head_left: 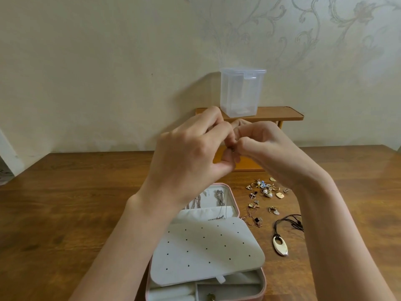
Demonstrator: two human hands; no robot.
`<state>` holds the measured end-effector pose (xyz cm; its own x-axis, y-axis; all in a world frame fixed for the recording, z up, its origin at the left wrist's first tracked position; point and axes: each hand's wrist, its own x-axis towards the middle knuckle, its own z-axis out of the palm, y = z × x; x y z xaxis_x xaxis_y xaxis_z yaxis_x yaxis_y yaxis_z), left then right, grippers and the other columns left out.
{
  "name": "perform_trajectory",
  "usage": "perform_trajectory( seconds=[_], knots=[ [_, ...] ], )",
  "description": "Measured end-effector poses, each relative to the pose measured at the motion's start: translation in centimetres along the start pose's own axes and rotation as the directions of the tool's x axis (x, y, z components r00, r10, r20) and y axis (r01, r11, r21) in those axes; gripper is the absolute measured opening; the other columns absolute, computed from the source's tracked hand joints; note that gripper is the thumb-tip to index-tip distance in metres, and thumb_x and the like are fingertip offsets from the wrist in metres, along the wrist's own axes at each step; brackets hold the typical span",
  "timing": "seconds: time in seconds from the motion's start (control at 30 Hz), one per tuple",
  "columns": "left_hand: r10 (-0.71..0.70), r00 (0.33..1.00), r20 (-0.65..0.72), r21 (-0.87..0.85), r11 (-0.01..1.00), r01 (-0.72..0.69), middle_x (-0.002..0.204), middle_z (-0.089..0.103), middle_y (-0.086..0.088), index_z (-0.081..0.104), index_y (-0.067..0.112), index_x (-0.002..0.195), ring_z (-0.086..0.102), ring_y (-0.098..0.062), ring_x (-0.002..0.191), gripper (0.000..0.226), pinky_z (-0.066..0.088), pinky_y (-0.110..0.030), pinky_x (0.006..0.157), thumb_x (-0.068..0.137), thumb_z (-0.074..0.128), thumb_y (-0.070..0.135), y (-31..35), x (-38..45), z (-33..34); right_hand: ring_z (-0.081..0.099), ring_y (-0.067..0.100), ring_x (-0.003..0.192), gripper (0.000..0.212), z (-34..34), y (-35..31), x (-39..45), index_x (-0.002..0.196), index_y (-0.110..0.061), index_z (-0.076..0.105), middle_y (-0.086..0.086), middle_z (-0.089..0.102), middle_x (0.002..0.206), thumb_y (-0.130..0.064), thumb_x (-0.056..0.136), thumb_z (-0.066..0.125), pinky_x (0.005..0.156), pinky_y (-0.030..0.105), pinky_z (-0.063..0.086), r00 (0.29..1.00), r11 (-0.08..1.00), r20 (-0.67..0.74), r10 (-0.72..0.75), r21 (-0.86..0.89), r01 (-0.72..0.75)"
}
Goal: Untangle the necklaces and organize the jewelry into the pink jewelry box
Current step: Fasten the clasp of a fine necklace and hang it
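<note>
**Both hands work a tiny piece above the open box**

The left hand (pixel 191 153) is raised over the middle of the table (pixel 65 203), fingers curled in, its thumb and forefinger pinching something very small and dark where it meets the right hand (pixel 267 148). That hand is curled the same way, fingertips pressed to the same spot. What they hold is too small to name; it may be a clasp or an earring back, held up close so the fine work can be seen.

Below the left wrist, near the front edge of the table, the pink jewelry box (pixel 235 205) lies open. Inside its far end, at least two silver chains (pixel 219 197) hang straight, probably to keep them from knotting again. One grey pad (pixel 206 248) dotted with holes, presumably for earrings, lies tilted across the box and carries nothing yet.

Just right of the box lies one thin rose-gold necklace (pixel 252 218), loosely bunched. Beyond it sits one scattered pile of earrings and charms (pixel 264 190), too many and too small to count. Further right, one black cord necklace (pixel 288 222) with a pale oval pendant (pixel 280 245) lies loose.

At the back edge, one clear plastic container (pixel 242 93) stands on a small wooden stand (pixel 280 114).
</note>
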<state>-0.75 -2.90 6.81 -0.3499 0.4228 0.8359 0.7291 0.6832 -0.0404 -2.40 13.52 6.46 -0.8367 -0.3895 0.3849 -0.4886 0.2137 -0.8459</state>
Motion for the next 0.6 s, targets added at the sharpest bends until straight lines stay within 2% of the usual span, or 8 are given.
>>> perform_trajectory(
  seconds=[0.07, 0.13, 0.23, 0.3, 0.4, 0.53, 0.6],
  knots=[
    [0.024, 1.000, -0.003, 0.012, 1.000, -0.024, 0.076, 0.056, 0.001, 0.064, 0.014, 0.076, 0.052, -0.013, 0.065, 0.010, 0.043, -0.028, 0.043, 0.074, 0.063, 0.023, -0.1, -0.1, 0.2, 0.050, 0.006, 0.076, 0.044, 0.0, 0.1, 0.0, 0.071, 0.012, 0.057, -0.014, 0.054, 0.073, -0.030, 0.059, 0.058, 0.073, 0.029, 0.041, 1.000, 1.000, 0.007, 0.014, -0.020, -0.014],
    [0.040, 0.999, -0.013, 0.026, 0.999, -0.039, 0.074, 0.055, 0.001, 0.063, 0.013, 0.074, 0.047, -0.011, 0.065, 0.009, 0.040, -0.027, 0.042, 0.072, 0.063, 0.022, -0.2, -0.1, 0.4, 0.051, 0.008, 0.077, 0.038, 0.1, 0.1, 0.0, 0.073, 0.014, 0.057, -0.012, 0.054, 0.072, -0.022, 0.063, 0.059, 0.076, 0.031, 0.042, 0.999, 0.999, 0.028, 0.045, 0.007, -0.045],
    [0.002, 0.999, -0.046, -0.037, 0.999, -0.004, 0.074, 0.055, 0.001, 0.062, 0.012, 0.071, 0.039, -0.006, 0.065, 0.007, 0.038, -0.025, 0.045, 0.068, 0.067, 0.017, -0.2, -0.2, 0.7, 0.050, 0.010, 0.072, 0.009, 0.4, -0.2, 0.0, 0.063, -0.008, 0.064, -0.012, 0.054, 0.070, -0.014, 0.064, 0.058, 0.070, 0.024, 0.045, 0.997, 0.986, 0.052, 0.062, 0.154, -0.070],
    [-0.042, 0.998, -0.051, -0.113, 0.993, 0.036, 0.074, 0.054, 0.003, 0.062, 0.012, 0.070, 0.034, -0.003, 0.066, 0.007, 0.037, -0.023, 0.048, 0.067, 0.067, 0.016, -0.3, -0.3, 0.9, 0.051, 0.008, 0.069, 0.007, 0.5, -0.2, 0.0, 0.061, -0.013, 0.066, -0.013, 0.054, 0.069, -0.015, 0.062, 0.060, 0.066, 0.019, 0.045, 0.997, 0.981, 0.050, 0.051, 0.187, -0.059],
    [-0.108, 0.994, -0.036, -0.208, 0.973, 0.098, 0.075, 0.049, 0.010, 0.061, 0.014, 0.069, 0.035, -0.003, 0.063, 0.008, 0.034, -0.018, 0.052, 0.069, 0.062, 0.022, -0.5, -0.3, 1.1, 0.050, 0.007, 0.073, 0.027, 0.6, -0.3, 0.1, 0.068, -0.001, 0.065, -0.010, 0.053, 0.075, -0.026, 0.059, 0.062, 0.066, 0.020, 0.043, 0.999, 0.999, -0.017, 0.034, 0.019, -0.034],
    [-0.124, 0.992, -0.030, -0.202, 0.972, 0.116, 0.076, 0.044, 0.015, 0.059, 0.016, 0.067, 0.034, -0.005, 0.062, 0.011, 0.033, -0.018, 0.051, 0.067, 0.059, 0.027, -0.6, -0.4, 1.4, 0.049, 0.000, 0.072, 0.027, 0.5, -0.9, 0.1, 0.070, -0.002, 0.067, -0.006, 0.050, 0.082, -0.027, 0.060, 0.064, 0.067, 0.017, 0.040, 0.999, 0.989, -0.045, 0.027, -0.143, -0.033],
    [-0.130, 0.991, -0.028, -0.227, 0.966, 0.120, 0.075, 0.046, 0.012, 0.059, 0.015, 0.067, 0.036, -0.009, 0.060, 0.011, 0.034, -0.019, 0.049, 0.067, 0.059, 0.027, -0.7, -0.5, 1.5, 0.050, 0.002, 0.077, 0.024, 0.4, -0.9, 0.1, 0.070, -0.001, 0.067, -0.004, 0.050, 0.085, -0.023, 0.063, 0.062, 0.070, 0.019, 0.041, 0.999, 0.985, -0.052, 0.011, -0.173, -0.020]
  ],
)
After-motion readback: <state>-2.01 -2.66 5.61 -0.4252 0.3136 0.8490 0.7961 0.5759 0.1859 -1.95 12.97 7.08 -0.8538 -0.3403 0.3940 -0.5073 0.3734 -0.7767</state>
